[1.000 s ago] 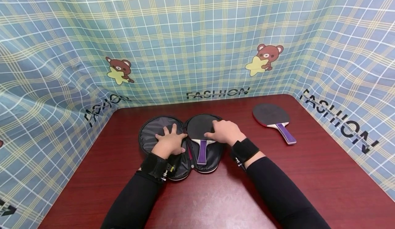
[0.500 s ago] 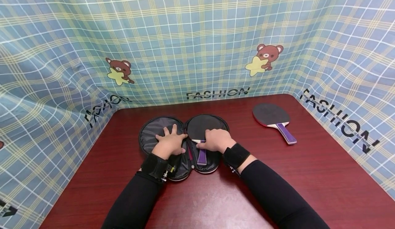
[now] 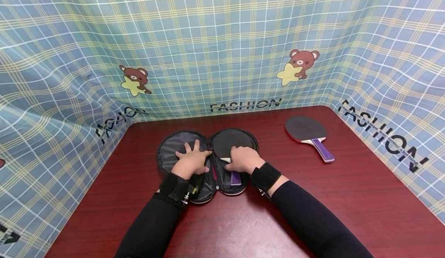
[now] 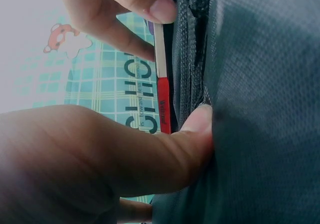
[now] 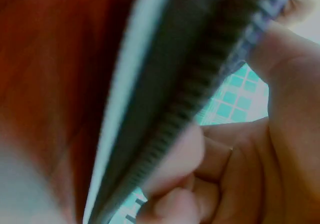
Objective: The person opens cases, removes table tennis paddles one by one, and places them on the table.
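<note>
A black zip case [image 3: 168, 153] lies unfolded on the table, its two halves side by side. My left hand [image 3: 191, 162] presses on the left half with its fingers spread. In the right half is a table tennis paddle [image 3: 226, 141] with a black face and purple handle, blade pointing away from me. My right hand [image 3: 245, 159] holds this paddle where blade and handle meet, hiding part of both. The left wrist view shows the paddle's red and pale edge [image 4: 164, 102] beside the zip. In the right wrist view the zip edge [image 5: 185, 89] crosses in front of curled fingers [image 5: 180, 154].
Another table tennis paddle [image 3: 306, 128] with a purple handle lies at the back right of the dark red table [image 3: 264, 227]. A plaid curtain [image 3: 222, 49] with bear prints stands behind the table and along both sides.
My right hand has moved from the blade's right edge down to the paddle's neck and taken hold. The paddle has shifted slightly right within the case. My left hand has stayed in place.
</note>
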`<control>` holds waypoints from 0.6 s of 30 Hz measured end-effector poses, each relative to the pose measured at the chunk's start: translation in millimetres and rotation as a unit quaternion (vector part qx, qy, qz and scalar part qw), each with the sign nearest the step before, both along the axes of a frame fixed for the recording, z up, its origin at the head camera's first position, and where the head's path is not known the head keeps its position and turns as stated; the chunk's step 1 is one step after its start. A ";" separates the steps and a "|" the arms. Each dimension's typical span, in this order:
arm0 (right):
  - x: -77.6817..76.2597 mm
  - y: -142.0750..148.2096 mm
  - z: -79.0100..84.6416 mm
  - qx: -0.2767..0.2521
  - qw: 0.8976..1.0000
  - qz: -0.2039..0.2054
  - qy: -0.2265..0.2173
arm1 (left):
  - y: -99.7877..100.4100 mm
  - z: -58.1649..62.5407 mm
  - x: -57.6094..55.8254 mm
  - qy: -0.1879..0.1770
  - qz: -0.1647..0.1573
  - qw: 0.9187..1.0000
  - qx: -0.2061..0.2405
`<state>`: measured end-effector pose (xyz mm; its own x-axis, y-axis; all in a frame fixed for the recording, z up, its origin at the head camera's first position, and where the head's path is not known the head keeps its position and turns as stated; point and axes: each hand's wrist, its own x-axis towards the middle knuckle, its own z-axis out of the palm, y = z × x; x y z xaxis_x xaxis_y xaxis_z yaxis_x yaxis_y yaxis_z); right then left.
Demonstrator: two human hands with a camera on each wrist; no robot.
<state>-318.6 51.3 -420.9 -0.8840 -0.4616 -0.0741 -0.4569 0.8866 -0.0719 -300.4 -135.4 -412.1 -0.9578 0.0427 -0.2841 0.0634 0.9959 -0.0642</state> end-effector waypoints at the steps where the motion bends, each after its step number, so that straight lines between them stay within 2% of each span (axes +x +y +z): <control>1: 1.0 -0.5 -0.4 -0.002 1.000 0.002 0.006 | -0.2 -0.3 0.2 0.000 0.000 1.000 -0.001; 8: 4.5 2.1 -1.0 -0.037 0.998 0.012 0.045 | 0.6 0.1 1.9 -0.005 -0.002 1.000 0.002; 18: 2.2 13.9 19.2 -0.073 0.992 0.004 0.101 | -0.8 -0.2 1.3 -0.001 -0.001 1.000 0.002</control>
